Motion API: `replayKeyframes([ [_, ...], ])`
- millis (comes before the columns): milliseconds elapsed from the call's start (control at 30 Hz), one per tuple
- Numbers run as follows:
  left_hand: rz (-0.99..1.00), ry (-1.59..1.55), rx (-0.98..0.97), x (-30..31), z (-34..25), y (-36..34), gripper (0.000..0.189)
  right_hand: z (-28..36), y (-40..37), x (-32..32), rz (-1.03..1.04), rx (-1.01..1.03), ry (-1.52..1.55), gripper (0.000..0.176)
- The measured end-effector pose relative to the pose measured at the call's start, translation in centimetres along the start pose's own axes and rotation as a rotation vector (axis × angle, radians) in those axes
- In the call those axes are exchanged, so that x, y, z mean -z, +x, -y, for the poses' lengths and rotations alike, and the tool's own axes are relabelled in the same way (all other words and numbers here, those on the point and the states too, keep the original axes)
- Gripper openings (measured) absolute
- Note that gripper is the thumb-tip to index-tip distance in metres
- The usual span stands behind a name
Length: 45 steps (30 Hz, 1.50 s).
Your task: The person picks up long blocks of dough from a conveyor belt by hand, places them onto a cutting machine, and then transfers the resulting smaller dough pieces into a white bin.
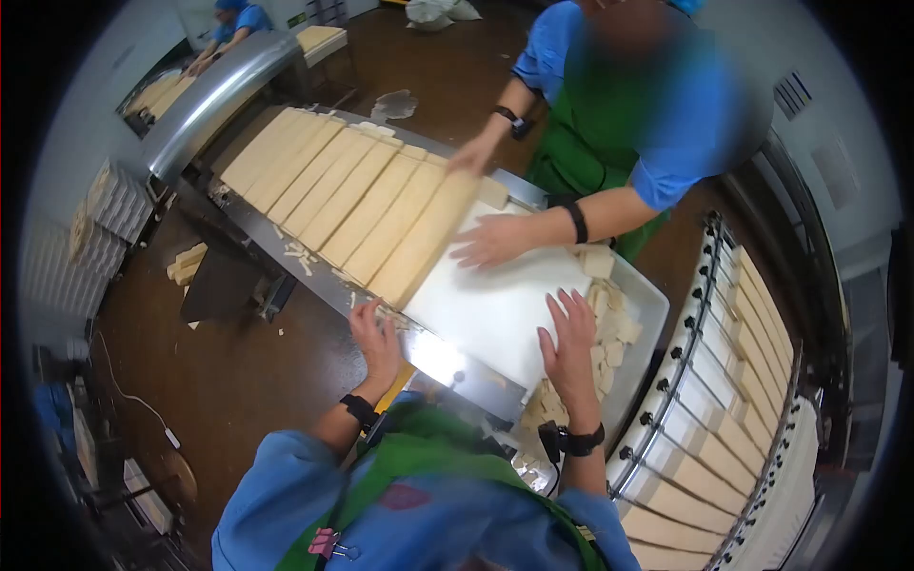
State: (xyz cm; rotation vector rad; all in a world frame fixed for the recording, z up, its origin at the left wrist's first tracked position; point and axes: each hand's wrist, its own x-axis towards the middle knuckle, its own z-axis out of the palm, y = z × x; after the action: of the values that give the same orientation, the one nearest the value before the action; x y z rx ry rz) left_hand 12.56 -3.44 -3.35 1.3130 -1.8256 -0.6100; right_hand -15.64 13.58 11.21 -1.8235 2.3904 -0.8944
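Observation:
Long pale strips (347, 195) lie side by side across a conveyor with a white belt (486, 309). My left hand (375, 335) is at the belt's near edge, beside the near end of the last strip, its fingers apart and nothing seen in them. Over the right end of the white belt, my right hand (571, 344) is raised with its fingers spread and empty. Across the belt, a co-worker has one hand at the far end of the last strip and the other spread over the white belt.
A white tray (650, 319) of broken pale pieces stands at the belt's right end. Further right, a curved conveyor (705, 447) carries more strips. A curved metal cover (224, 95) arches over the belt's far left end. Another person works at the upper left.

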Motion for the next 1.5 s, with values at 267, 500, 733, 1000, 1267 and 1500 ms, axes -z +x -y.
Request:
replayKeyframes([
  [267, -0.067, 0.056, 0.204, 1.7, 6.9, 4.8, 0.046, 8.8, 12.4, -9.5, 0.196, 0.269, 0.288, 0.058],
  [500, 0.112, 0.049, 0.151, -0.3, 4.5, 10.0, 0.063, 7.5, 26.1, -24.3, 0.253, 0.217, -0.126, 0.058],
  [733, 0.195, 0.035, 0.241, 0.2, 4.5, 11.8, 0.071, 1.2, 36.3, -33.3, 0.37, 0.019, -0.466, 0.043],
  [1000, 0.236, 0.1, 0.303, -0.7, 3.1, 12.4, 0.083, 0.3, 37.8, -33.9, 0.362, -0.191, -0.239, 0.061],
  [1267, 0.235, 0.226, 0.235, -2.2, 2.0, 12.9, 0.077, -3.9, 32.1, -29.9, 0.203, -0.159, -0.047, 0.058],
  [1500, 0.377, 0.208, -0.003, -2.9, 0.4, 13.1, 0.068, -7.1, 22.3, -23.3, 0.07, -0.408, -0.278, 0.061],
])
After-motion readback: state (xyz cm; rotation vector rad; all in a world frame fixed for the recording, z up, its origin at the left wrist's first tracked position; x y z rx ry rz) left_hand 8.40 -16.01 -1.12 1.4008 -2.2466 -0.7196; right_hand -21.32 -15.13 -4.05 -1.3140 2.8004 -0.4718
